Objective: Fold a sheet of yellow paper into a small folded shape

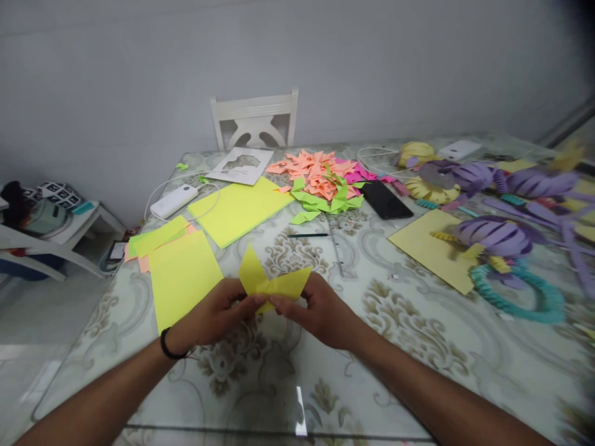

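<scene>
Pinching a folded yellow paper piece (pixel 284 287) between thumbs and fingers, the left hand (pixel 223 314) and right hand (pixel 323 311) hold it above the pale patterned table (pixel 367 396); from it, a spiky heap of folded orange paper (pixel 317 173) lies at one o'clock.

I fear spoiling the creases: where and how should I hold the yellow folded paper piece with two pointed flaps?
Probably pinch the yellow folded paper piece low at its middle, from the near side, where the left grip and right grip hold it: its pointed flaps spread outward from there and look easily bent.
</scene>
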`<move>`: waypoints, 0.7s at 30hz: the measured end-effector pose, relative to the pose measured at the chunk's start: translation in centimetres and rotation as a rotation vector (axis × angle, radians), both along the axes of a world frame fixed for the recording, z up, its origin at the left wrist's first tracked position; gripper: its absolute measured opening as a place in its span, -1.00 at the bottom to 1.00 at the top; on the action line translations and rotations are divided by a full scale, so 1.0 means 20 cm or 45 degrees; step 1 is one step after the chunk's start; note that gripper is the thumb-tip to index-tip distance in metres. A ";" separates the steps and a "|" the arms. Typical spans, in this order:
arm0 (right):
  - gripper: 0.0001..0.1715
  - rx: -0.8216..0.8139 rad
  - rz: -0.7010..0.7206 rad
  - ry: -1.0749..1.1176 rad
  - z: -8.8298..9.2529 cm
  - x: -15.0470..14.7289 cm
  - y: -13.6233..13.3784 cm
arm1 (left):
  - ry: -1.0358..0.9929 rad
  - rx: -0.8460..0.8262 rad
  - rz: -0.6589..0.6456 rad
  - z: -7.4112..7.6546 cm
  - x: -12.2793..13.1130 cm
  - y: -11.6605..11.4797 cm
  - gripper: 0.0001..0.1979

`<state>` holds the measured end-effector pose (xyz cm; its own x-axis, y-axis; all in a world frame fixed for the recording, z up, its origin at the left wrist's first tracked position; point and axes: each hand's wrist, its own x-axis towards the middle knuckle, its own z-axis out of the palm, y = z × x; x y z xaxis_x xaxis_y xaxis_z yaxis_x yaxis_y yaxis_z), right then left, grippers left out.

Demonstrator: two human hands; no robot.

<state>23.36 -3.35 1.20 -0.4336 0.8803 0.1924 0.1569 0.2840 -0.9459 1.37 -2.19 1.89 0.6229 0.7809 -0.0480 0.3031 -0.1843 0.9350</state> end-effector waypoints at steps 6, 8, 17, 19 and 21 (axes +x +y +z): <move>-0.70 -0.049 -0.123 -0.033 0.00 -0.01 0.00 | -0.046 -0.024 0.037 0.01 0.00 0.01 -0.72; -0.70 -0.054 -0.129 -0.050 -0.01 -0.01 0.00 | -0.069 -0.073 0.057 0.00 -0.01 0.00 -0.73; -0.74 -0.054 -0.148 -0.016 0.00 0.00 0.01 | -0.096 -0.179 0.083 -0.01 0.00 0.00 -0.70; -0.73 -0.062 -0.174 0.007 0.00 0.00 0.01 | -0.094 -0.153 0.114 -0.01 0.01 0.00 -0.70; -0.71 -0.064 -0.202 0.012 -0.01 0.00 0.01 | -0.129 -0.164 0.109 -0.01 0.01 0.00 -0.71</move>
